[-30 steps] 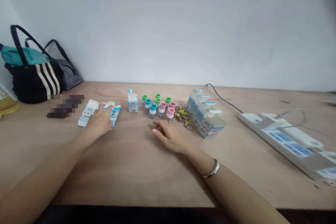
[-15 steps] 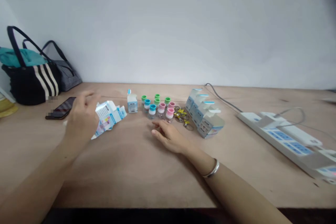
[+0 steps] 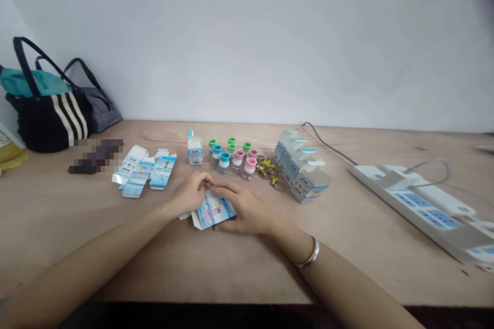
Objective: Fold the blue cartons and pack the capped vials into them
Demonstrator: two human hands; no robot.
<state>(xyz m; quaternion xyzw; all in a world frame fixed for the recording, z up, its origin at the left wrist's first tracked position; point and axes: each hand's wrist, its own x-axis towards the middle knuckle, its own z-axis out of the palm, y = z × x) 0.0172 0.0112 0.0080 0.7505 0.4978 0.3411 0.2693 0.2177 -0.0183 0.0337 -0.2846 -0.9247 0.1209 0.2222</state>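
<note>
A flattened blue-and-white carton (image 3: 214, 212) lies low over the table between my two hands. My left hand (image 3: 192, 193) grips its far left edge, fingers curled. My right hand (image 3: 247, 209), with a silver bangle on the wrist, has its thumb and fingers around the carton's right side. Beyond them stand several small clear bottles with green, blue and pink caps (image 3: 224, 162). A small upright box (image 3: 195, 151) with its top flap raised is left of the bottles. To the left lie flat, unfolded cartons (image 3: 139, 175).
Several open boxes (image 3: 301, 168) stand in a row at the right, beside yellow-tagged metal rings (image 3: 269, 168). A white power strip (image 3: 417, 211) with cables lies further right. A dark, blurred-out phone (image 3: 96, 157) and bags (image 3: 50, 113) are at the left.
My left hand has come from the pile of flat cartons to the middle, bringing one carton. My right hand has closed around that carton's other side.
</note>
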